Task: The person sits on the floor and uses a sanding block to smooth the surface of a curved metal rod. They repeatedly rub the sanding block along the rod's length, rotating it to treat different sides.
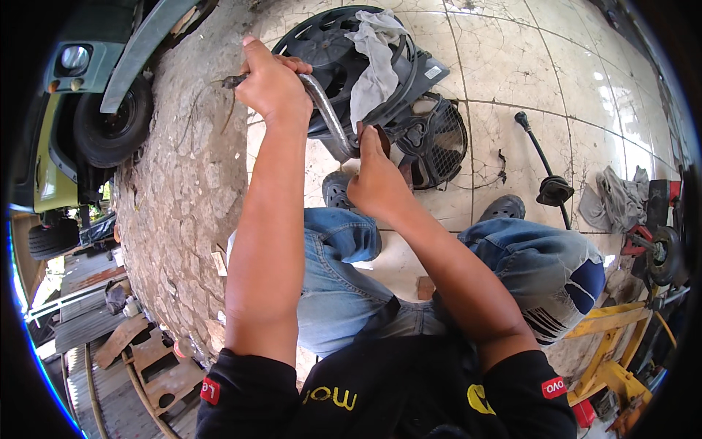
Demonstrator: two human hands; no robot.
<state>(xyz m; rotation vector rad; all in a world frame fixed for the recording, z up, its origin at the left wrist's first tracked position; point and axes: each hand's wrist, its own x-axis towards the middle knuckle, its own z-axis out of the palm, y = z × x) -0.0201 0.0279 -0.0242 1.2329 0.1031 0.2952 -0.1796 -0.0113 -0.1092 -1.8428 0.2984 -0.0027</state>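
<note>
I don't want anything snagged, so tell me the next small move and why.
Probably ease the curved metal bar toward you: the left hand grips its upper part, the right hand is at its lower end, and in this view the bar overlaps the black fan assembly, with the grey cloth close by the right fingertips.

A bar [327,107] runs from left hand [272,84] to right hand [379,179], before a fan [316,45] bearing a rag [374,67]; rightward lie a lever [554,192], then cloths [623,203]; far left, a car [57,175].

Room above floor tiles [488,135] between two obstacles: caged fan [447,139], black lever [553,192]
</note>
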